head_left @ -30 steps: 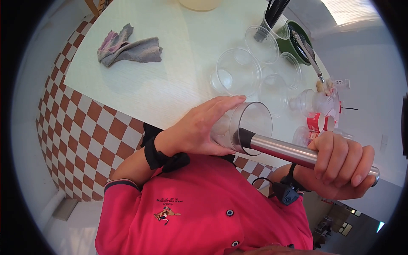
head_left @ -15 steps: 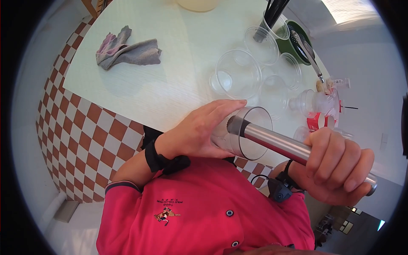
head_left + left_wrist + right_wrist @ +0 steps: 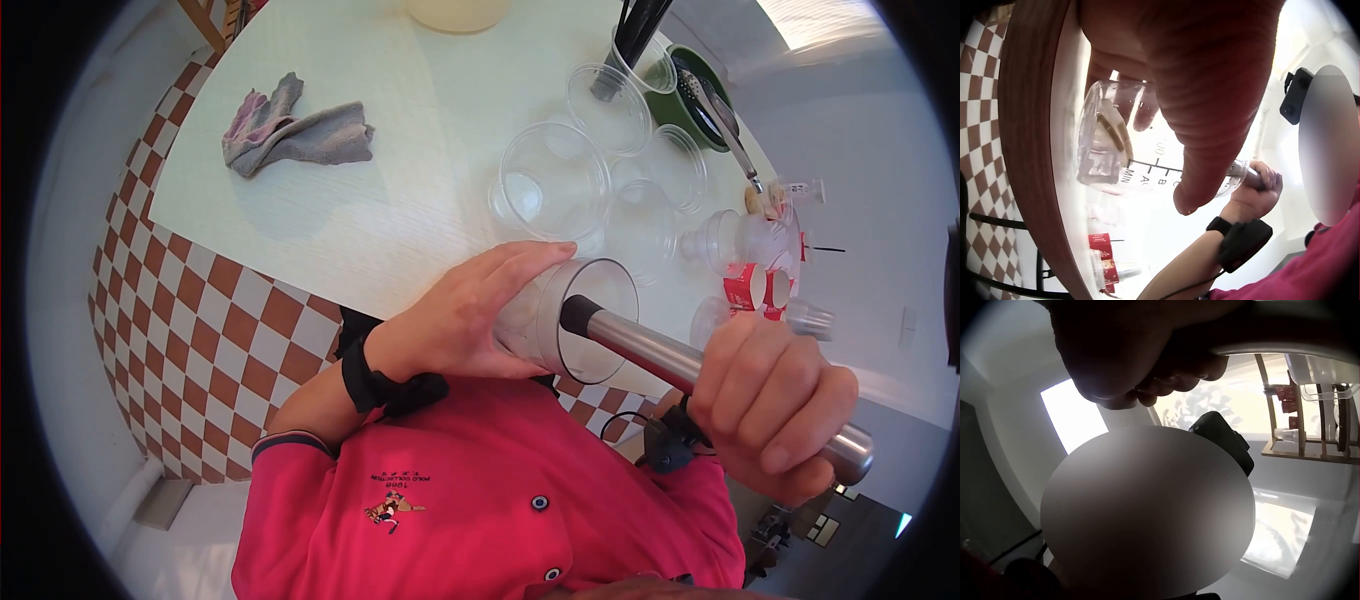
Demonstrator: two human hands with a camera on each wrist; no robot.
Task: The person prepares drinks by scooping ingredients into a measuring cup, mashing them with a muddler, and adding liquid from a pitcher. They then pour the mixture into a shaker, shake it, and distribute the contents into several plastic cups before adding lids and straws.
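Firmly, the right hand [image 3: 770, 405] clenches a muddler [image 3: 645, 350] while the left hand [image 3: 465, 310] curls around a clear cup [image 3: 533, 316] holding slices [image 3: 1113, 133].

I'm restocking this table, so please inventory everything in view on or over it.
Tabletop: one, white, central.
Measuring cup with printed scale: one, clear, tilted, centre.
Citrus-like slices: count unclear, pale, inside it.
Slender metal rod: one, silver, black end in cup's mouth.
Plastic cups: several, clear, right half.
Slender sticks: several, black, in another clear cup.
Round container: one, green, far right.
Metal utensils: at least one, silver, in green container.
Paper cups: at least two, red and white, right edge.
Crumpled cloth: one, grey and pink, left.
Round vessel: one, cream, far edge.
Small items: uncounted, mixed, right edge.
Left hand: one, gripping measuring cup.
Right hand: one, gripping rod.
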